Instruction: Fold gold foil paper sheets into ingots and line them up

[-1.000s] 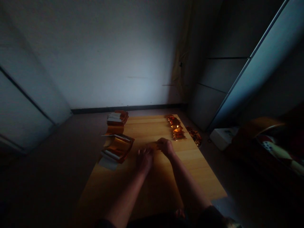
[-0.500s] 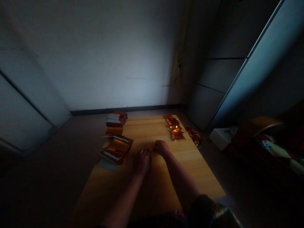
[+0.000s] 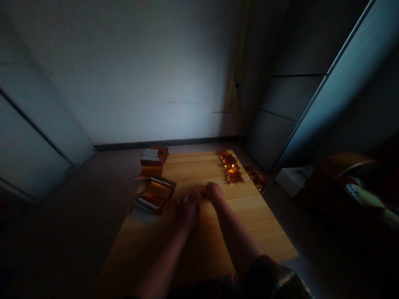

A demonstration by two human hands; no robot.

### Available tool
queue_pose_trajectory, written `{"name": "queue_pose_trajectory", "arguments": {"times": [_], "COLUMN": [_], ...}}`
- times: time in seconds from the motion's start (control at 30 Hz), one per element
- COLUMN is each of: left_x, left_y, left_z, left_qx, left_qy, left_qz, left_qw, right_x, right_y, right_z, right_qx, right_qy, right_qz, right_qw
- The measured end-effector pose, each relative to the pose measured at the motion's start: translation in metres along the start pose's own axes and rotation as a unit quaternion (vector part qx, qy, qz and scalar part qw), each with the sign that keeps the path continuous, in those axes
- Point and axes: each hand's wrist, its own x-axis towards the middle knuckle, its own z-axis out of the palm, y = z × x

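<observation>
Both hands are low over the middle of a light wooden table point(image 3: 249, 207). My left hand point(image 3: 187, 209) rests with its fingers curled, and whatever they may hold is hidden. Just to its right, my right hand point(image 3: 213, 191) is closed, its fingertips turned toward the left hand; nothing I can name shows in it. Left of my hands lie curved, glossy amber sheets with white strips point(image 3: 156, 193). Beyond my right hand, a row of shiny crinkled amber foil pieces point(image 3: 231, 167) lies near the table's right edge.
More crinkled foil point(image 3: 255, 178) sits below the table's right side, by a white box point(image 3: 290, 181). A wooden armrest point(image 3: 346, 160) is at the right. A pale wall point(image 3: 171, 83) stands behind, and a grey cabinet point(image 3: 280, 95) at the back right. The light is dim.
My right hand has turned slightly and shifted a little to the right. My left hand stays nearly in place. The amber sheets and foil look unchanged.
</observation>
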Motion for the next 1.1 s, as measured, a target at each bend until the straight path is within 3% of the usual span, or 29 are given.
{"name": "queue_pose_trajectory", "arguments": {"times": [0.2, 0.4, 0.8, 1.1], "left_x": [0.001, 0.001, 0.000, 0.001], "left_y": [0.000, -0.001, -0.001, -0.003], "left_z": [0.002, 0.003, 0.002, 0.006], "left_qx": [0.000, 0.008, -0.013, -0.003], "left_qy": [-0.012, -0.032, 0.002, -0.005], "left_qz": [-0.003, -0.007, 0.003, -0.006], "left_qw": [1.000, 0.999, 1.000, 1.000], "right_x": [-0.002, -0.002, -0.019, -0.009], "right_y": [0.017, 0.015, -0.006, 0.012], "right_z": [-0.001, 0.002, -0.007, -0.007], "right_qx": [0.066, 0.059, -0.006, 0.029], "right_qy": [0.036, 0.048, -0.010, -0.001], "right_qz": [-0.007, 0.000, -0.019, -0.032], "right_qw": [0.997, 0.997, 1.000, 0.999]}}
